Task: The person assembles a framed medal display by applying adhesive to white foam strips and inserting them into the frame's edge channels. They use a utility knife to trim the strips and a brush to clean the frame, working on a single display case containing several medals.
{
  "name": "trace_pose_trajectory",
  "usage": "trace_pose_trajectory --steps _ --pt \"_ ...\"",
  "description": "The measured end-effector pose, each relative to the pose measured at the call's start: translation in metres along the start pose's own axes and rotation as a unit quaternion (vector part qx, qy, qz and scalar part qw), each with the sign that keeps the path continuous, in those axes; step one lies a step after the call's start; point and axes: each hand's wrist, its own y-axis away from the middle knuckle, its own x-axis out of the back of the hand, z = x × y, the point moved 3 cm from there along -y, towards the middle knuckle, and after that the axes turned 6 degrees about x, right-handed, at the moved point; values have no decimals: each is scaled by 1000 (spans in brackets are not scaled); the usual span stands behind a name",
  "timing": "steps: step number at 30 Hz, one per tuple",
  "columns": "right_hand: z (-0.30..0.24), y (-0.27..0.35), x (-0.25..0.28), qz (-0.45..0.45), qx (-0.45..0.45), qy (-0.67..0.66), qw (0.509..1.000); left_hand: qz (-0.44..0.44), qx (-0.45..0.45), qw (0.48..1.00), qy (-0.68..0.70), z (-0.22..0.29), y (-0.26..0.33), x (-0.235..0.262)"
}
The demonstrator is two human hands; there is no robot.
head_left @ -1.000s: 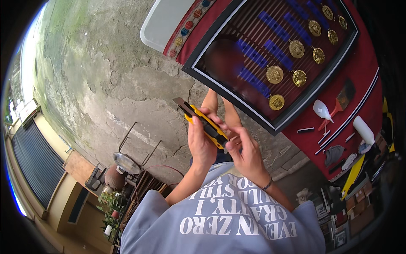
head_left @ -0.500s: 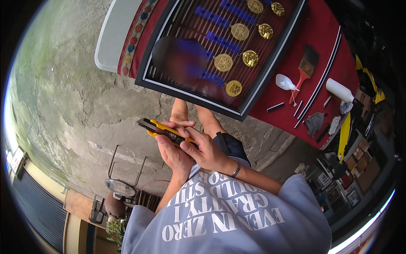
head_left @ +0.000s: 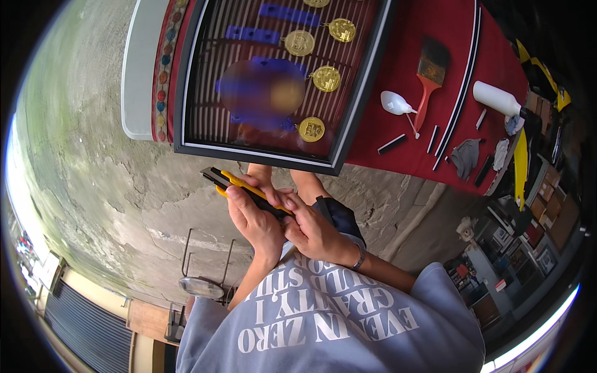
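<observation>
Holding a yellow-and-black snap-off utility knife (head_left: 254,195) in front of the T-shirt (head_left: 336,354), just off the near edge of the display frame (head_left: 217,151). Running the long axis diagonally: pointing metal nose up-left, away from the body, bringing tail end down-right toward the right fingers. Not being able to tell blade exposure at this size.

Cradling the knife body in left hand (head_left: 258,227), curling digits snugly around it, leaving no visible gap. Placing right hand (head_left: 314,230) at the tail end, bending fingers inward; hiding the contact there, so not being able to tell pinching from resting. Sitting left hand nearer the nose, right hand nearer the tail. Wearing a dark wristband (head_left: 360,256) on the right.

Going outward past the nose: showing the black display frame, carrying gold medals (head_left: 311,129) on blue ribbons (head_left: 252,35) over a striped backing.

Going right onto red tablecloth (head_left: 398,56): noting flat paintbrush (head_left: 431,65), white squeeze bottle (head_left: 393,102) beside its handle, short black strip (head_left: 392,143), long black-and-white strip (head_left: 459,112), grey rag (head_left: 465,157), larger white bottle (head_left: 496,98) farther right.
</observation>
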Motion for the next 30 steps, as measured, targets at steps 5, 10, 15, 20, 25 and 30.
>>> trace_pose_trajectory --steps 5,10,15,20,25,30 --pt "0 16 21 56 39 14 998 -45 -7 998 -49 -16 3 -29" --pt "-6 32 44 117 44 12 992 -90 -31 981 -169 -38 6 -46" --pt "-6 53 48 155 -7 -5 988 -128 21 971 -201 -40 19 -71" --pt "8 63 38 216 -51 -48 974 -131 -5 960 -247 -55 31 -67" --pt "24 87 20 181 -143 -170 958 -116 -46 971 -206 -34 28 -91" --pt "57 101 62 329 -140 -245 901 -147 121 981 -24 -34 9 -108"
